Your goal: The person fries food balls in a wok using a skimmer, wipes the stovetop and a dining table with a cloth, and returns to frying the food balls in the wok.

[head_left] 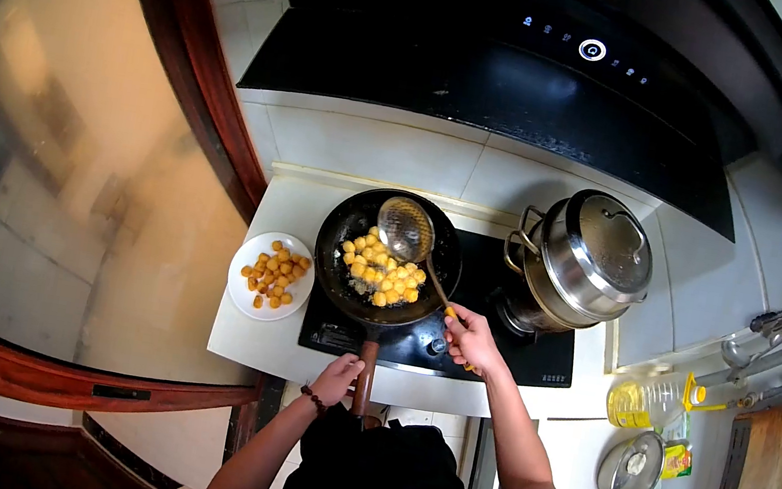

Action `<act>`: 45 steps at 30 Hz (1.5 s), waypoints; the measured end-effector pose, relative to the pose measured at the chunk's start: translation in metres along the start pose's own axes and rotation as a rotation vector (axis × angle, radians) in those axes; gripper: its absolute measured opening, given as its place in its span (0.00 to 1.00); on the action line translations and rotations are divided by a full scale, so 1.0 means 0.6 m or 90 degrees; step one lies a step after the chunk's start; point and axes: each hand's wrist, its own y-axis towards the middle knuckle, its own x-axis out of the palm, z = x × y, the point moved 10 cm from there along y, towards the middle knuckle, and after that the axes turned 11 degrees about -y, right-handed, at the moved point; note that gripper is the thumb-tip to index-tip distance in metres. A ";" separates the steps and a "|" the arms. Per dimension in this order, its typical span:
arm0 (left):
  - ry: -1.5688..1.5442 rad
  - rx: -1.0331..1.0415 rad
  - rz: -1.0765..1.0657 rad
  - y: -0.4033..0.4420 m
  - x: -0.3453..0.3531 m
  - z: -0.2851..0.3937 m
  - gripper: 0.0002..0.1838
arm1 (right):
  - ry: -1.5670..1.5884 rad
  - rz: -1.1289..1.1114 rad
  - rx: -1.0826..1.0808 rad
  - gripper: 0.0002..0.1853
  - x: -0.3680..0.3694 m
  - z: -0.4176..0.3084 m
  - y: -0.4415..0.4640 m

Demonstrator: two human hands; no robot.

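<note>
A black wok (330,281) on the stove holds oil and many golden round pieces (386,274). Closed round the handle of a perforated skimmer (405,230), my right hand (470,339) is at the wok's lower right; the skimmer's bowl is over the upper right part of the wok. My left hand (337,378) is beside the wok's wooden handle (366,372), its fingers curled against it. Left of the wok, a white plate (243,295) bears browner round pieces (275,274).
A lidded steel steamer pot (591,259) stands on the right burner of the black cooktop (546,354). An oil bottle (649,401), a metal bowl (631,470) and a cutting board (762,467) are at the right. The black range hood (496,83) hangs above.
</note>
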 end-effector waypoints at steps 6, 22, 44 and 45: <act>-0.011 0.000 0.003 0.003 -0.002 -0.004 0.17 | -0.209 0.220 -0.053 0.20 -0.071 0.014 0.012; -0.012 -0.062 -0.020 0.002 0.002 0.002 0.18 | 0.173 -0.026 0.031 0.11 0.022 0.005 -0.031; 0.193 -0.033 -0.188 0.038 -0.022 0.063 0.17 | 0.273 0.147 0.030 0.08 0.065 0.032 -0.011; 0.182 -0.034 -0.194 0.035 -0.020 0.061 0.17 | 0.331 0.137 0.022 0.08 0.070 0.020 -0.022</act>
